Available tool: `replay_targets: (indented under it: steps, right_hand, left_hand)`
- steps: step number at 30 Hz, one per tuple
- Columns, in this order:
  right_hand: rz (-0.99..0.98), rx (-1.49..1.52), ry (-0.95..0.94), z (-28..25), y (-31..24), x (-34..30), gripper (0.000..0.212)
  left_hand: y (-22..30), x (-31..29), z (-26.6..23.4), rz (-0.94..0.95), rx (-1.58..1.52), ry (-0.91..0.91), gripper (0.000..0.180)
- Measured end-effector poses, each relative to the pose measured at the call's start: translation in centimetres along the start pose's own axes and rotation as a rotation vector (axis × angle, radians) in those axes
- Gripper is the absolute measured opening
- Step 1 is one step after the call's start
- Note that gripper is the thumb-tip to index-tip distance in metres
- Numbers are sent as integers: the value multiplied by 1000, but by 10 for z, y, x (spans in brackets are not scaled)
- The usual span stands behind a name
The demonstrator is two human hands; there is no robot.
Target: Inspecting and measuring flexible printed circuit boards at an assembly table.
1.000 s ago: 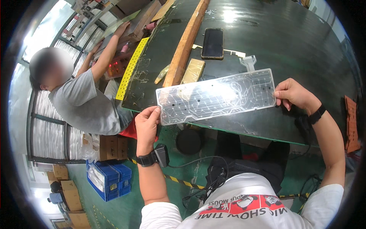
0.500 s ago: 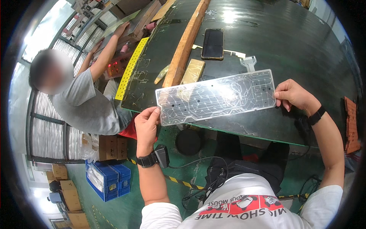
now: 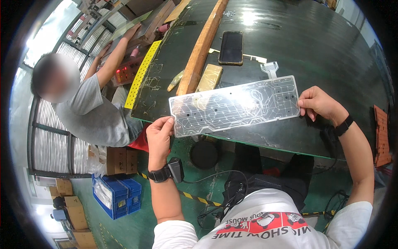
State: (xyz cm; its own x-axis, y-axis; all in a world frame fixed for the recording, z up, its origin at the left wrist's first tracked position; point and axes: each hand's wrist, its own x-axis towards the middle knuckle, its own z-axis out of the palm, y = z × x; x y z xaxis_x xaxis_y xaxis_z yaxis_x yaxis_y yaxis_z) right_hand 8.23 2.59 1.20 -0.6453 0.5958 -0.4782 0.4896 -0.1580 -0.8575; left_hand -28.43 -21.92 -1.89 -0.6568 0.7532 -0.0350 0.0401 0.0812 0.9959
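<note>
A clear, flexible printed circuit film (image 3: 232,108) with silvery traces is stretched between my hands over the near edge of the dark table. Its short connector tail (image 3: 270,69) sticks out from the far long side. My left hand (image 3: 160,135) pinches the film's left end between thumb and fingers. At the other end, my right hand (image 3: 317,103) grips the right edge in a similar pinch. The film slants slightly, its right end farther from me, and light glares off its middle.
A long wooden bar (image 3: 203,50) lies across the dark table (image 3: 290,37). Beside it are a tan block (image 3: 210,77) and a phone (image 3: 231,47). A co-worker in a grey shirt (image 3: 93,110) sits at the left. Blue crates (image 3: 118,197) and a black stool (image 3: 204,154) stand on the floor.
</note>
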Motion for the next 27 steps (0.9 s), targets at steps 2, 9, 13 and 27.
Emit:
replay_targets:
  steps: [2, 9, 13, 27]
  right_hand:
    - [-3, 4, -1, 0, 1, 0, 18]
    - [-3, 9, -1, 0, 0, 0, 19]
    - [8, 0, -10, -2, 0, 0, 17]
    - [31, -19, -4, 0, -4, -3, 15]
  left_hand:
    - [0, 0, 0, 2, 1, 1, 14]
    - [3, -1, 0, -7, 7, -4, 14]
    - [4, -1, 2, -7, 3, -13, 14]
    - [19, 16, 10, 3, -10, -20, 14]
